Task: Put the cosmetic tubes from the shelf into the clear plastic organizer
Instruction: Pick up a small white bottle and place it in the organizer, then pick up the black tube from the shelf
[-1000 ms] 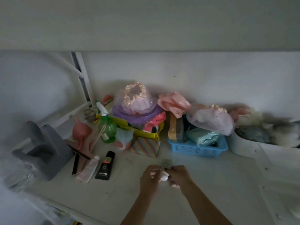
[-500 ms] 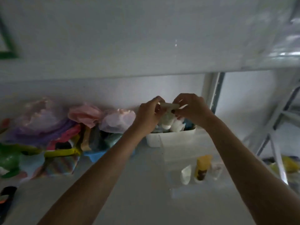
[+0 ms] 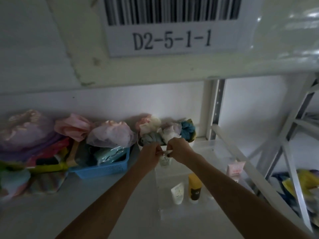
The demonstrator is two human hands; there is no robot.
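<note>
Both hands hold a small white cosmetic tube (image 3: 165, 159) by its top edge, above the left rear part of the clear plastic organizer (image 3: 218, 145). My left hand (image 3: 151, 155) pinches the tube's left end and my right hand (image 3: 177, 150) pinches its right end. The tube hangs upright between them. Inside the organizer stand a white tube (image 3: 177, 193), a yellow tube with a dark label (image 3: 194, 188) and a pink tube (image 3: 235, 169). The organizer's walls are see-through and hard to make out.
A white tub of fabric scrunchies (image 3: 165, 131) stands right behind the hands. A blue basket (image 3: 103, 168) with packets and a pile of coloured bags (image 3: 31, 140) fill the left. Shelf uprights (image 3: 214, 109) and braces rise at the right. A barcode label D2-5-1-1 (image 3: 172, 38) hangs overhead.
The view swung right from the left end of the shelf to the organizer. Both hands carried the white tube over and have now lowered it toward the organizer.
</note>
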